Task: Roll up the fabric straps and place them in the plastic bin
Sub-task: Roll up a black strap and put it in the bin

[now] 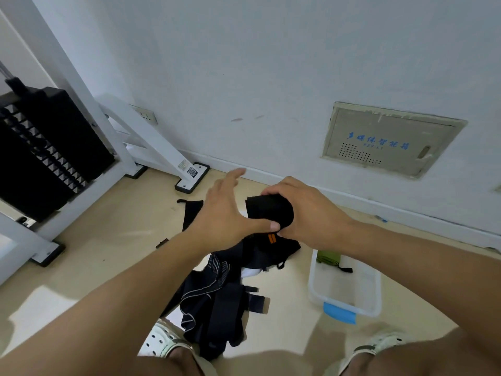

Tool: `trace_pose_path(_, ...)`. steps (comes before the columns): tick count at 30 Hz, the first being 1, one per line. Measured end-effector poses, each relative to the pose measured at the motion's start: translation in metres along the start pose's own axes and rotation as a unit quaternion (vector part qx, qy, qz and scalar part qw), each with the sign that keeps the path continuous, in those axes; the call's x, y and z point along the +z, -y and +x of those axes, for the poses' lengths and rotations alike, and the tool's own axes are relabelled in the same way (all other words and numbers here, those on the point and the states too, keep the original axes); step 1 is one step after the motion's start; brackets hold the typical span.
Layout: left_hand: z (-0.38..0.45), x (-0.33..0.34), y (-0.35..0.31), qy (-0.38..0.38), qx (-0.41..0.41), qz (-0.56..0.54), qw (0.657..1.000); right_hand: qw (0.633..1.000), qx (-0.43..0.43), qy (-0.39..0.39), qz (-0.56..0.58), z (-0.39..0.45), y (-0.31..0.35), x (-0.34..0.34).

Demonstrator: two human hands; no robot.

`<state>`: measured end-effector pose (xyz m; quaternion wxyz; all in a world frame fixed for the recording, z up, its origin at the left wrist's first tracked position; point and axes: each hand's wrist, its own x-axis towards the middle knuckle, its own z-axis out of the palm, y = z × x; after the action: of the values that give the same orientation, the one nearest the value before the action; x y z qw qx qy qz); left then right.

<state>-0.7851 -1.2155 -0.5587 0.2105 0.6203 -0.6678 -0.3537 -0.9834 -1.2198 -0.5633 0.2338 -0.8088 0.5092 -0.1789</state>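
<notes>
At far left stood a white machine frame (pixel 81 109) with its black weight stack (pixel 46 150), a wall socket (pixel 145 114) just behind it. Moving toward centre, we held our left hand (pixel 225 213) up with the fingers straight and spread, gripping nothing, its thumb laid against the near end of the black rolled strap (pixel 268 210). Our right hand (pixel 306 213) was wrapped over that roll, fingers curled across the top and thumb under it, so the roll sat firmly in that hand above the floor. Beneath both hands lay a loose pile of dark straps (pixel 217 291), one showing an orange tag (pixel 272 238). To the right, the clear plastic bin (pixel 374 294) with its blue handle (pixel 339 313) sat on the floor near the wall, a green item (pixel 328 257) already inside. Higher on the wall was a grey utility panel (pixel 390 139). By our reckoning, the roll looked nearly finished; doing it well meant keeping the right hand's squeeze even, pressing the loose tail flat with the left thumb, and lowering it into the bin before letting go, lest it spring open.
</notes>
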Motion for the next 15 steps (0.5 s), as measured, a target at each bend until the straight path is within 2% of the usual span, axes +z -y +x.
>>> trace_pose_path(2,0.000,0.002,-0.001,0.040,0.061,0.029,0.997,0.999,-0.031,0.009,0.006,-0.001,0.000,0.002)
trace_pose_path(4,0.000,0.006,-0.001,0.066,0.058,-0.009,0.996,0.998,-0.063,0.002,0.025,-0.002,0.000,0.006)
trace_pose_path(7,0.005,0.009,-0.001,0.041,0.062,-0.045,0.996,0.996,-0.077,-0.031,0.033,-0.005,-0.003,0.005)
trace_pose_path(11,0.009,0.009,-0.002,0.032,0.081,-0.070,0.994,0.994,-0.077,-0.056,-0.049,-0.005,-0.008,0.000)
trace_pose_path(15,0.007,0.007,-0.007,0.029,0.103,-0.073,0.992,0.994,-0.005,0.020,0.106,-0.009,-0.014,-0.006)
